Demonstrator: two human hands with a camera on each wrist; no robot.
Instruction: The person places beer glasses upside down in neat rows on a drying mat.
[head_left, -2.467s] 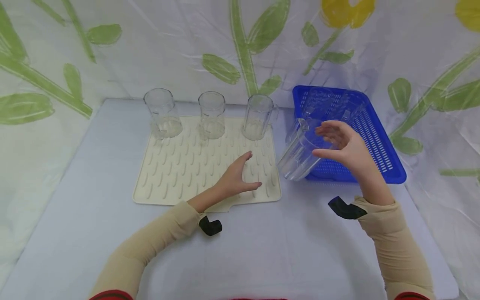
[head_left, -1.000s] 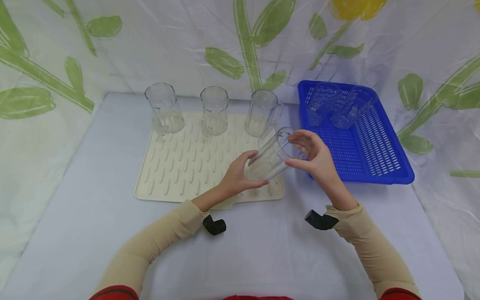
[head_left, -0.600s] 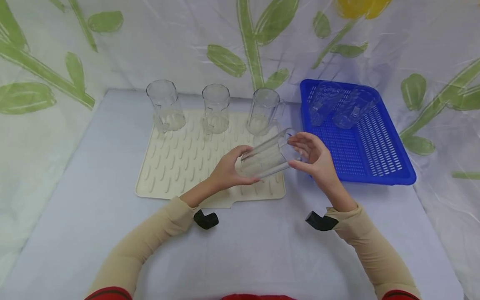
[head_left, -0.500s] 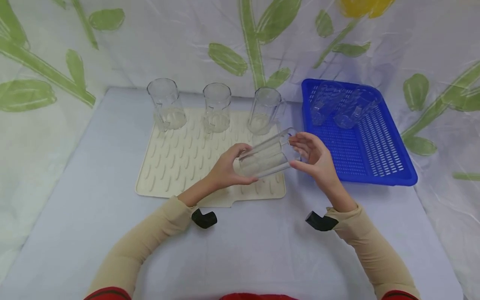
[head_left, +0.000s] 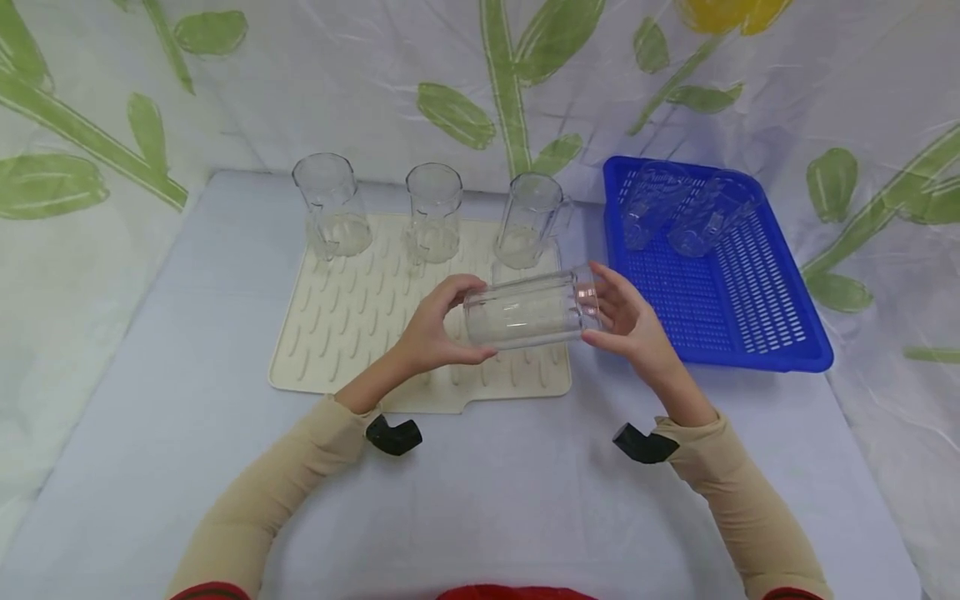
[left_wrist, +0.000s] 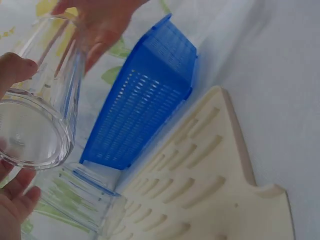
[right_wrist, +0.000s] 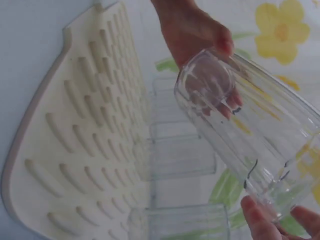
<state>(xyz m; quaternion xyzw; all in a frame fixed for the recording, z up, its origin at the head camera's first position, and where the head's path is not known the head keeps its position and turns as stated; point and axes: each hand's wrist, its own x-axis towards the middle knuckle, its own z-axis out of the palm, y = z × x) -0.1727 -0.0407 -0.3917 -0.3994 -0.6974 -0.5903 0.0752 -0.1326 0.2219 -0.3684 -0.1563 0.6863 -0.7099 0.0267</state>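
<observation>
A clear glass mug (head_left: 522,312) lies almost level in the air above the front right of the cream drying mat (head_left: 360,333), its base to the left and rim to the right. My left hand (head_left: 431,333) holds the base end between thumb and fingers. At the rim end, my right hand (head_left: 641,337) grips the mug. In the left wrist view the thick round base of the mug (left_wrist: 35,132) faces the camera. The right wrist view shows the mug (right_wrist: 245,120) slanting between both hands.
Three glass mugs stand upright along the mat's back edge: a left mug (head_left: 337,208), a middle mug (head_left: 435,212) and a right mug (head_left: 525,221). A blue plastic basket (head_left: 727,325) at the right holds two more, including one glass mug (head_left: 697,225) lying tilted.
My right hand has brought the mug left from beside the basket to over the mat. My left hand, empty earlier, has taken its base, and the mug has turned nearly level.
</observation>
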